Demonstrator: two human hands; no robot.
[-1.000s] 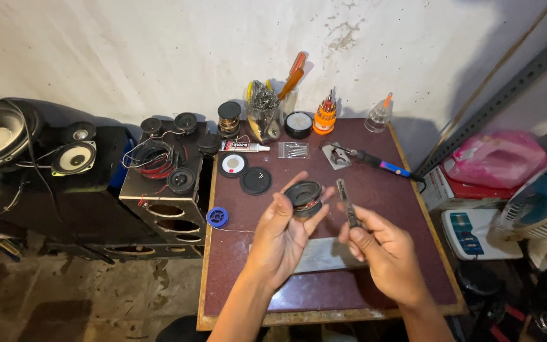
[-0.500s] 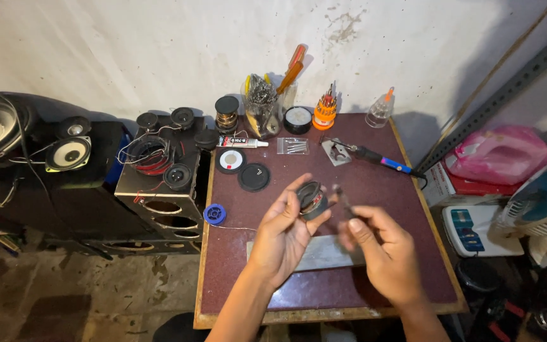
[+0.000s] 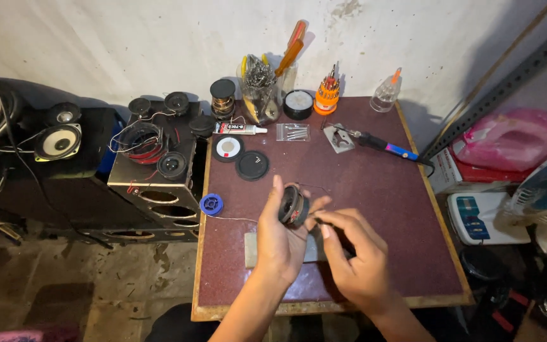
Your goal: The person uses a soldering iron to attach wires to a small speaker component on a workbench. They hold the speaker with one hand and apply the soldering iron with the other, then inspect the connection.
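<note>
Left hand [image 3: 283, 244] grips a small round black speaker [image 3: 293, 206], held on edge above the near middle of the maroon counter [image 3: 375, 209]. Right hand [image 3: 359, 256] is just beside it, fingers pinched closed at the speaker's right side; can't tell what they pinch. Grey flat block [image 3: 251, 249] lies under the hands. Blue spool [image 3: 211, 204] sits at the left edge, soldering iron [image 3: 381, 144] far right.

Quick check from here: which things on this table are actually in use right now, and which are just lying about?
In use:
left hand holding the small round speaker
right hand pinching at the speaker's edge
grey flat block under the hands

Lying about:
soldering iron
glue tube
two black discs
blue solder spool
screwdriver set
jar of tools
</note>
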